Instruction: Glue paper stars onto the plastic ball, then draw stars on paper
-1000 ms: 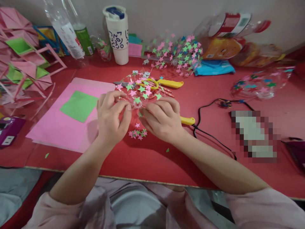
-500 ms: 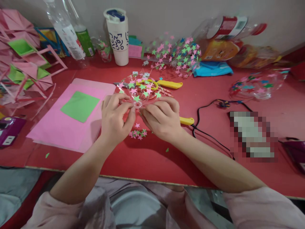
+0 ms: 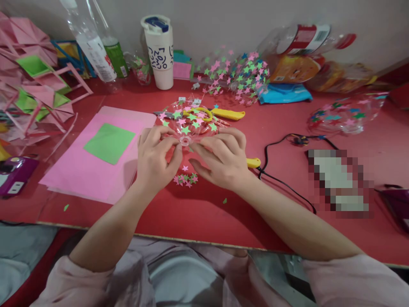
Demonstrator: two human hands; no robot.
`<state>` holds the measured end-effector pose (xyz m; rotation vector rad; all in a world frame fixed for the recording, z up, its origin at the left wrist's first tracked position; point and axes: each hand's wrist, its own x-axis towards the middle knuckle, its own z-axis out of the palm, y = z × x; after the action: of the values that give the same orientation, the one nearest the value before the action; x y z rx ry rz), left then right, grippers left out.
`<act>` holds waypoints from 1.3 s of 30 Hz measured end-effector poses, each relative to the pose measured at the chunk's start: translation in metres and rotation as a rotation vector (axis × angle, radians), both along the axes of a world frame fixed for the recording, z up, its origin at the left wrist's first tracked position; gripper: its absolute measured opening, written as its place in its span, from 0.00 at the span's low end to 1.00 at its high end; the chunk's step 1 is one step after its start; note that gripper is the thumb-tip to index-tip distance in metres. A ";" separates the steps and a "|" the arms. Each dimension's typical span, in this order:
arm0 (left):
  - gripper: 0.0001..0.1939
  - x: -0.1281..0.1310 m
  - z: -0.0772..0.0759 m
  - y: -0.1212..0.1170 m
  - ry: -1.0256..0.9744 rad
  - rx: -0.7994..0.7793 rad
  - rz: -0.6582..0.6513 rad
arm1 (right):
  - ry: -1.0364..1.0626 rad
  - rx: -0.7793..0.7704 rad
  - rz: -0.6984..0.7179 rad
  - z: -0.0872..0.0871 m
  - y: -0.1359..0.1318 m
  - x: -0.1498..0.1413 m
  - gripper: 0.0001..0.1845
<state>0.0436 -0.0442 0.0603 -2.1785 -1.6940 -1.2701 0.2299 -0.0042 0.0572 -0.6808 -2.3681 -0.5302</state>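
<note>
A clear plastic bottle piece [image 3: 185,141], dotted with green and pink paper stars, sits between my hands with its small round opening facing me. My left hand [image 3: 153,157] pinches its near left edge between thumb and fingers. Against the right side rest the fingertips of my right hand [image 3: 225,160], its thumb held apart below them. A bit of green shows by those fingertips, too small to make out. Just below lies a little pile of pink and green paper stars [image 3: 186,179]. Scissors [image 3: 204,113] with yellow handles lie behind the bottle piece, partly hidden by it.
Pink paper sheets [image 3: 73,170] with a green square [image 3: 110,143] lie left. A yellow comb-like tool [image 3: 228,114], a black cord [image 3: 287,189] and a blurred-out flat object [image 3: 338,179] are right. A tumbler [image 3: 161,55] and star-covered clear pieces [image 3: 251,74] stand behind.
My right thumb has come away from the fingers and dropped lower, and the right hand has shifted slightly right. The left hand keeps its pinch. The view has moved a little.
</note>
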 end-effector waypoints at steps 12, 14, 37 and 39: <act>0.06 -0.003 -0.001 0.003 -0.002 0.087 -0.030 | -0.337 -0.267 0.194 0.014 -0.026 0.016 0.16; 0.06 -0.004 0.001 0.002 0.000 0.116 -0.036 | -0.449 -0.355 0.141 0.004 -0.030 0.013 0.16; 0.08 0.005 0.003 -0.008 -0.157 0.126 -0.250 | -0.368 -0.517 -0.057 -0.027 -0.031 -0.005 0.15; 0.08 0.006 0.002 -0.008 -0.152 0.106 -0.256 | -0.280 -0.569 -0.080 -0.026 -0.030 -0.003 0.15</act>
<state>0.0494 -0.0526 0.0623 -2.3468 -1.3901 -1.5853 0.2268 -0.0341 0.0311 -1.0052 -2.7910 0.0381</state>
